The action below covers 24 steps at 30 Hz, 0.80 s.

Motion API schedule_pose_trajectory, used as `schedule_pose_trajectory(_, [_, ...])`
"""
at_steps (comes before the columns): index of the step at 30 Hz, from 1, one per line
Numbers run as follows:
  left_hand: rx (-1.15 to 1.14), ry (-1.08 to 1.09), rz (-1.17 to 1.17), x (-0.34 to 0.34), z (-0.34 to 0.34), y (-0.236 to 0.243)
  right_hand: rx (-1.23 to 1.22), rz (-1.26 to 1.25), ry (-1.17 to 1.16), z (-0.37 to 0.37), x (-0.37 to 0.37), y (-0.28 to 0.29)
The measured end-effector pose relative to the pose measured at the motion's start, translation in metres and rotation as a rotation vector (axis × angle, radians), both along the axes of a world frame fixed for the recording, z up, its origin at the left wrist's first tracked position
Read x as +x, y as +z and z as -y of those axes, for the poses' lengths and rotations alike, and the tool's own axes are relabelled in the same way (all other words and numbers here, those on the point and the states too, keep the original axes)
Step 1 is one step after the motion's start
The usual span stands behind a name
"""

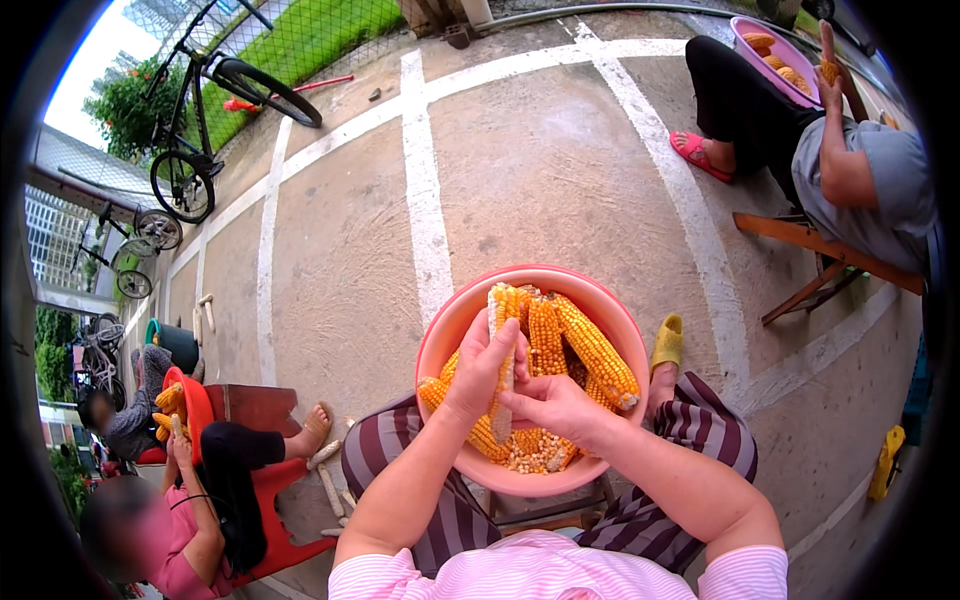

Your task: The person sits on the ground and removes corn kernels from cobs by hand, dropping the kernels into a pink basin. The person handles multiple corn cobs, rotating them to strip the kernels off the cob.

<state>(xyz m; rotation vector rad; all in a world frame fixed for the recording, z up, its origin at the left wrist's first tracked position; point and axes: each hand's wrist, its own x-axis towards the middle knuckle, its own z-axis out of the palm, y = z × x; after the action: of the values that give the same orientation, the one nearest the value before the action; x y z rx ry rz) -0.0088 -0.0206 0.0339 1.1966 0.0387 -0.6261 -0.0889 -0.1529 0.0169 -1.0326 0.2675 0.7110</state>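
My left hand [484, 368] is closed round a partly shelled corn cob [498, 300], held upright over a pink basin [428, 345]. One side of the cob is pale and bare; yellow kernels show on its other side. The fingers of my right hand [555, 408] are closed against the lower part of the same cob, thumb pressed on it. Below both hands, several yellow corn ears [598, 350] lie in the basin, with loose kernels [538, 455] at its near side. The basin stands between my knees.
At left, a person in pink [180, 540] sits by a red basin [205, 400] of corn; another sits behind. Bare cobs [330, 490] lie on the concrete floor. At upper right, a person in grey [870, 165] has a pink basin [745, 35]. Bicycles [190, 110] stand far left.
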Motion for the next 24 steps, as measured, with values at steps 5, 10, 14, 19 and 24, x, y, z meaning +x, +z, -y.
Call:
schedule_pose_trajectory(5, [0.027, 0.017, 0.000, -0.002, 0.000, -0.003, -0.018, 0.018, 0.021, 0.001, -0.001, 0.000])
schedule_pose_trajectory(10, [0.046, 0.014, 0.017, -0.004, 0.000, -0.008, -0.011, -0.016, 0.076, 0.002, -0.001, -0.006])
schedule_pose_trajectory(14, [0.062, 0.014, 0.038, -0.005, 0.001, -0.008, -0.015, -0.022, 0.086, 0.001, -0.003, -0.011])
schedule_pose_trajectory(19, [0.056, 0.014, 0.023, -0.007, 0.001, -0.010, -0.010, -0.012, 0.063, 0.000, -0.005, -0.014])
schedule_pose_trajectory(24, [0.037, -0.009, -0.028, -0.006, -0.001, -0.009, -0.058, -0.033, 0.164, 0.004, -0.002, -0.007])
